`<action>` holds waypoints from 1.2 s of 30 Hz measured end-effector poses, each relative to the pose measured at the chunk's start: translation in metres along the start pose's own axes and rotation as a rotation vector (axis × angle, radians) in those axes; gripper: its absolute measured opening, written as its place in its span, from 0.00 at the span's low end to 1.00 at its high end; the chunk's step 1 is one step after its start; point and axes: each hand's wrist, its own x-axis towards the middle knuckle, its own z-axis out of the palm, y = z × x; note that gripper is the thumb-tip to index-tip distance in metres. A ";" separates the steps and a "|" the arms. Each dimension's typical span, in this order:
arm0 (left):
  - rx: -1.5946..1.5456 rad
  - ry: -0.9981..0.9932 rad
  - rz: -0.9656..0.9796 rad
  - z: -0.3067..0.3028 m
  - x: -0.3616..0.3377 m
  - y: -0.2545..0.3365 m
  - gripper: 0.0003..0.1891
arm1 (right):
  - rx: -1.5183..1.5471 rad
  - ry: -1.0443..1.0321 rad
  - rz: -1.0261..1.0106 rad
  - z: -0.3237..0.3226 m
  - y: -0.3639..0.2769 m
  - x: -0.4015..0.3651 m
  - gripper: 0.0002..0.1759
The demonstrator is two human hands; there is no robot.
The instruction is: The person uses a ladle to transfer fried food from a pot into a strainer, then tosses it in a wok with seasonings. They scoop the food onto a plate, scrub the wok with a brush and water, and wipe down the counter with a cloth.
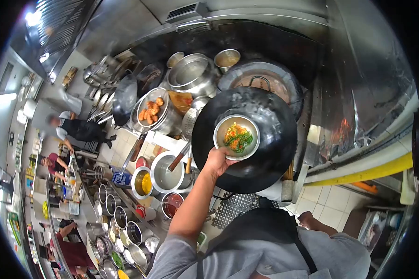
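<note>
Nearest the camera, the person's grey shirt and black apron (265, 228) fill the bottom edge. The bare right forearm (317, 223) shows at the lower right. The right hand is hidden past the apron, so I cannot tell whether it is open or closed.

The left arm reaches up from the lower left. The left hand (217, 161) is closed on the near rim of a small round steel bowl (224, 124), with the thumb over the edge. The bowl holds chopped orange and green vegetables (238, 137) and is held above the middle of a large round black wok (272, 156) at the front of the stove.

Left of the hand, along the stove's near left edge, stand a round steel pot of grey liquid (164, 174) with a wooden-handled ladle in it, a steel pot of yellow liquid (143, 182) and a steel pot of red sauce (173, 203). A row of small steel containers (121, 216) runs down the counter beside them.

Farther back sits a steel bowl of fried orange pieces (152, 110), and just left of it a second black wok (125, 98) is tilted. Behind the held wok is an open round burner (265, 80). A big empty steel pot (191, 73) and a small steel pot of brownish liquid (227, 58) stand at the stove's far edge.

Other people (77, 128) work far off at the left.
</note>
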 end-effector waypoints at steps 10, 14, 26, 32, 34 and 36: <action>1.185 0.328 0.809 -0.016 0.031 -0.016 0.30 | 1.168 0.266 0.544 -0.126 -0.065 -0.006 0.15; 1.664 0.260 0.805 -0.012 0.059 -0.039 0.30 | 0.215 0.020 0.187 -0.119 -0.061 -0.013 0.08; 1.976 0.307 0.824 -0.019 0.059 -0.036 0.30 | 1.279 0.051 0.706 -0.032 -0.058 -0.026 0.14; 1.265 0.524 1.170 -0.032 -0.006 -0.009 0.29 | -0.103 0.181 -0.186 -0.109 -0.071 -0.054 0.09; 0.879 0.664 0.822 -0.047 -0.068 -0.005 0.29 | -0.224 0.163 -0.150 -0.065 -0.054 -0.024 0.09; 0.400 0.761 0.770 -0.080 -0.135 -0.014 0.29 | -0.373 0.031 -0.459 -0.077 -0.039 -0.013 0.05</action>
